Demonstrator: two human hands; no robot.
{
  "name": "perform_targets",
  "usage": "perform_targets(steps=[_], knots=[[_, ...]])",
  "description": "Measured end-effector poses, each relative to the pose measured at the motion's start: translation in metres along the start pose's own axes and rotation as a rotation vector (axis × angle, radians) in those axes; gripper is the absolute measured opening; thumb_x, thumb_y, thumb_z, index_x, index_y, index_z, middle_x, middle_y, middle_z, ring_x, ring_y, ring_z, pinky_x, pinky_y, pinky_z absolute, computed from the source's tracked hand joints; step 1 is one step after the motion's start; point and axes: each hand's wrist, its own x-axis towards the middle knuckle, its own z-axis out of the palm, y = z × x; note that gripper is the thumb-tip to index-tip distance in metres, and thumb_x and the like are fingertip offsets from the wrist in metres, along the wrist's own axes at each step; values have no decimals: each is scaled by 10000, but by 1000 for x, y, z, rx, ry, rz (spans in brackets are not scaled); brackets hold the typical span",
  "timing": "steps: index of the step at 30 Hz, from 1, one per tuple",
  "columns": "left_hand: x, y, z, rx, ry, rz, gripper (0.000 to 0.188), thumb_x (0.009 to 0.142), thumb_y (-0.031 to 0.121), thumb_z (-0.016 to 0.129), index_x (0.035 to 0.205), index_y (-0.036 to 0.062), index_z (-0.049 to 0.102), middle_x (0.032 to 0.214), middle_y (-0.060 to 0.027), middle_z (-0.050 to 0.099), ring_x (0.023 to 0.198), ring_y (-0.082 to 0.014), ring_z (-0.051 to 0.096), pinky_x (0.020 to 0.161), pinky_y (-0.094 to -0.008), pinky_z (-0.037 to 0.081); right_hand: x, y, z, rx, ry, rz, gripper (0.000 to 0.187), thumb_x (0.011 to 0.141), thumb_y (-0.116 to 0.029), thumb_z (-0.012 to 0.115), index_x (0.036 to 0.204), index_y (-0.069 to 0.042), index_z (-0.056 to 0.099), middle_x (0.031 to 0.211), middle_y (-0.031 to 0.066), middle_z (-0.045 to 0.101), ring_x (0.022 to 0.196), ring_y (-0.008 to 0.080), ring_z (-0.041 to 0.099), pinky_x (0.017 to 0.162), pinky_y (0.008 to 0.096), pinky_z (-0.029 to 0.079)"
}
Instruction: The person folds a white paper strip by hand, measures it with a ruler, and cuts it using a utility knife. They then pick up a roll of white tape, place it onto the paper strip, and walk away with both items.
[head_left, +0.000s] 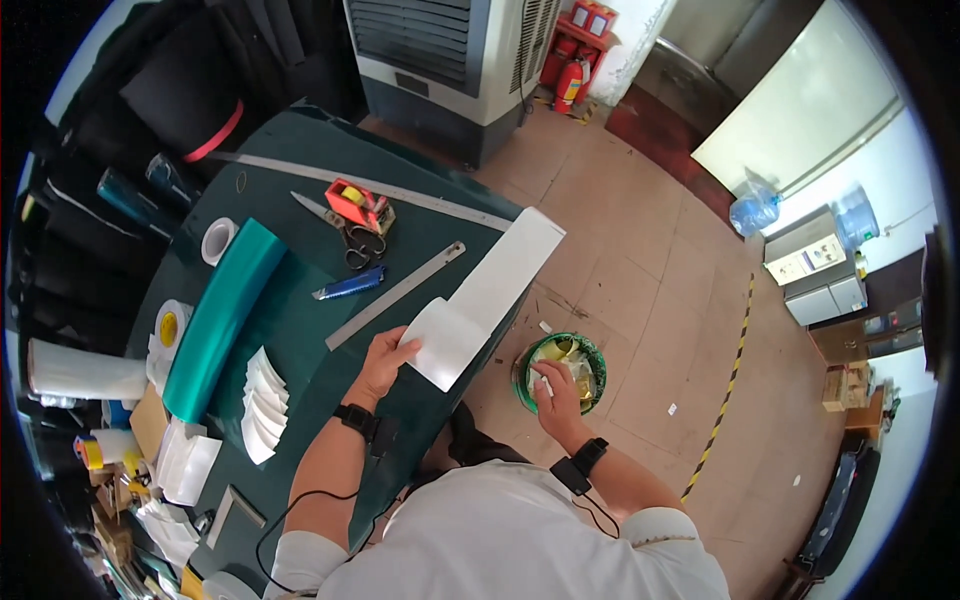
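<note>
My left hand (pixel 383 362) pinches the near left corner of a white sheet (pixel 500 268), thumb on top. The sheet is a long strip with a wider folded-over flap at the near end, and it lies along the right edge of the dark green table (pixel 400 225). Over the green waste bin (pixel 519 378) on the floor is my right hand (pixel 562 402), its fingers closed together; a small whitish bit shows at the fingertips, too small to name. Crumpled white and yellowish scraps fill the bin.
On the table lie a steel ruler (pixel 395 295), a blue utility knife (pixel 350 284), scissors (pixel 355 240), a red tape dispenser (pixel 357 203), a long metal straightedge (pixel 420 199), a green film roll (pixel 222 320) and fanned white pieces (pixel 263 405). An air cooler (pixel 440 70) stands beyond.
</note>
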Motion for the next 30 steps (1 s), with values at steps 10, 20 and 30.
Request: perform_targets(steps=[10, 20, 30], knots=[[-81, 28, -43, 159, 126, -168, 368, 967, 324, 672, 1076, -26, 705, 893, -18, 696, 819, -88, 607, 745, -275, 479, 21, 6, 27, 81, -17, -14, 266, 970, -189, 578, 1182, -29, 604, 1209, 200, 586, 1102, 394, 580, 942, 433, 487], [-194, 55, -76, 646, 261, -907, 423, 888, 400, 737, 899, -23, 734, 831, -30, 672, 760, -107, 574, 681, -295, 446, 37, -3, 68, 174, -136, -132, 263, 978, -179, 577, 1196, -35, 608, 1226, 177, 576, 1031, 319, 613, 888, 381, 515], [-188, 41, -122, 338, 6, -788, 519, 838, 274, 771, 1249, -21, 653, 1018, -49, 707, 948, -152, 629, 857, -280, 462, 27, -7, 55, 229, -197, -38, 280, 965, -193, 591, 1196, -36, 613, 1218, 193, 587, 1101, 388, 581, 948, 432, 488]])
